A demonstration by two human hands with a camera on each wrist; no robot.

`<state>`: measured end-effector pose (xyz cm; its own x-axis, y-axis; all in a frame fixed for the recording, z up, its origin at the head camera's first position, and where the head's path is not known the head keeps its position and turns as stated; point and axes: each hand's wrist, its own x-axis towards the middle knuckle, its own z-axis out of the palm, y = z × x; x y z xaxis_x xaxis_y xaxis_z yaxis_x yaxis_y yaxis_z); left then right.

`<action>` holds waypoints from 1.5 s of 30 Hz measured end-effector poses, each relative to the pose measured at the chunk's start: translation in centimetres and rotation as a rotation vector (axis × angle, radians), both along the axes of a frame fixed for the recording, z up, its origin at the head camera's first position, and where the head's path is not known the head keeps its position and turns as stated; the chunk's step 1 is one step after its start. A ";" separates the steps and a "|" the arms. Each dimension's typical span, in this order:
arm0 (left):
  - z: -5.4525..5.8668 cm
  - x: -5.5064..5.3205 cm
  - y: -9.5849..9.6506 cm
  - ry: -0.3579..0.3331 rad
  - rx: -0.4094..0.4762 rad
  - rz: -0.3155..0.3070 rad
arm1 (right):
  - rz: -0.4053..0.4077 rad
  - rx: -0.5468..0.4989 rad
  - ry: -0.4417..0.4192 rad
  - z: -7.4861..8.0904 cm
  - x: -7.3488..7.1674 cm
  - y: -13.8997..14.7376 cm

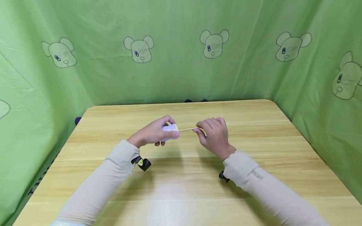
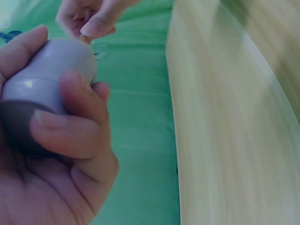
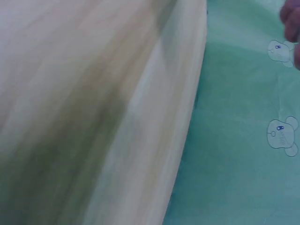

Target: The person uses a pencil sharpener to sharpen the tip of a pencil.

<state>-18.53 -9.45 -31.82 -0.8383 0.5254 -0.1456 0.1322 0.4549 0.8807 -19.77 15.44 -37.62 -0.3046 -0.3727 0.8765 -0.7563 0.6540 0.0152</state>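
Head view: left grip (image 1: 155, 130) held lilac cylinder (image 1: 169, 127) above bench (image 1: 181, 194); right grip (image 1: 214, 134) pinched thin stick (image 1: 186, 129) reaching cylinder's end. Left wrist view: fingers (image 2: 70, 136) curled round cylinder. Right wrist view: blurred fingertips (image 3: 293, 26) at edge, could not tell hold.

Wooden table (image 1: 254, 125), green curtain (image 1: 175, 81) with cartoon faces (image 1: 213, 47)

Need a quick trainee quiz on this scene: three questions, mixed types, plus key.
1. Which grip holds the pale cylinder, left or right?
2. True or false: the thin stick lies loose, out of both grips.
3. The green curtain is printed with: A) stars, B) stripes, C) cartoon animal heads.

Key:
1. The left grip.
2. False; the right grip pinches it.
3. C.
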 end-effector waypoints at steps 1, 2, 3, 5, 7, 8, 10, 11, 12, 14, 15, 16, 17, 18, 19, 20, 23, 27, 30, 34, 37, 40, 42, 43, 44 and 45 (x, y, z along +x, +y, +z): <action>0.2 0.1 0.0 -0.035 0.018 -0.005 | 0.005 -0.009 0.037 -0.2 0.0 0.0; 0.3 0.1 -0.1 -0.068 0.032 -0.008 | 0.009 -0.016 0.066 -0.3 -0.1 0.0; 0.5 0.1 -0.1 -0.101 0.047 -0.011 | 0.009 -0.022 0.090 -0.4 -0.1 0.0; 0.7 0.2 -0.1 -0.153 0.060 -0.011 | 0.005 -0.026 0.122 -0.6 -0.1 -0.1; 0.8 0.2 -0.1 -0.179 0.063 -0.013 | -0.002 -0.027 0.147 -0.7 -0.1 -0.1; 0.7 0.2 -0.1 -0.181 0.059 -0.017 | -0.009 -0.023 0.154 -0.8 -0.1 -0.2; 0.7 0.2 -0.1 -0.182 0.054 -0.024 | -0.023 -0.019 0.168 -0.9 0.0 -0.2; 0.6 0.2 -0.1 -0.180 0.051 -0.027 | -0.026 -0.017 0.174 -1.0 0.0 -0.3; 0.6 0.2 -0.1 -0.177 0.049 -0.028 | -0.028 -0.018 0.174 -1.1 0.1 -0.3; 0.5 0.2 -0.1 -0.167 0.045 -0.025 | -0.032 -0.015 0.165 -1.2 0.1 -0.4; 0.4 0.2 -0.1 -0.158 0.043 -0.021 | -0.034 -0.013 0.157 -1.2 0.1 -0.4; 0.4 0.2 0.0 -0.144 0.040 -0.017 | -0.037 -0.010 0.146 -1.2 0.1 -0.4; 0.4 0.1 0.0 -0.126 0.038 -0.014 | -0.043 -0.004 0.132 -1.2 0.2 -0.4; 0.3 0.1 0.1 -0.108 0.035 -0.011 | -0.048 0.005 0.114 -1.1 0.2 -0.4; 0.3 0.1 0.2 -0.089 0.029 -0.007 | -0.052 0.015 0.095 -1.1 0.2 -0.4; 0.2 0.1 0.2 -0.069 0.022 -0.005 | -0.057 0.025 0.074 -1.0 0.2 -0.3; 0.0 0.1 0.4 -0.017 0.001 -0.001 | -0.063 0.040 0.014 -0.8 0.4 -0.3; -0.2 0.1 0.5 0.034 -0.022 0.015 | -0.058 0.057 -0.099 -0.4 0.9 -0.2; -0.4 0.1 0.5 0.086 -0.039 0.027 | -0.055 0.085 -0.219 0.2 1.3 -0.2; -0.7 0.1 0.5 0.184 -0.059 0.017 | -0.072 0.128 -0.419 1.3 1.7 -0.2; -1.0 0.1 0.6 0.255 -0.069 0.006 | -0.104 0.167 -0.598 2.2 1.8 -0.3; -1.2 0.1 0.6 0.322 -0.089 0.000 | -0.127 0.199 -0.790 3.1 1.7 -0.5; -1.4 0.2 0.6 0.371 -0.111 0.000 | -0.134 0.207 -0.898 3.7 1.7 -0.6; -1.4 0.2 0.6 0.395 -0.119 0.000 | -0.130 0.209 -0.945 3.9 1.6 -0.6; -1.5 0.2 0.7 0.423 -0.131 -0.003 | -0.123 0.212 -0.990 4.2 1.5 -0.6; -1.5 0.2 0.7 0.453 -0.144 -0.006 | -0.113 0.216 -1.028 4.4 1.4 -0.6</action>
<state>-18.34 -8.74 -33.31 -0.8310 0.5320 0.1622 0.4916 0.5661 0.6617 -18.39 14.86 -33.27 -0.9057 -0.4131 0.0952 -0.4062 0.7814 -0.4737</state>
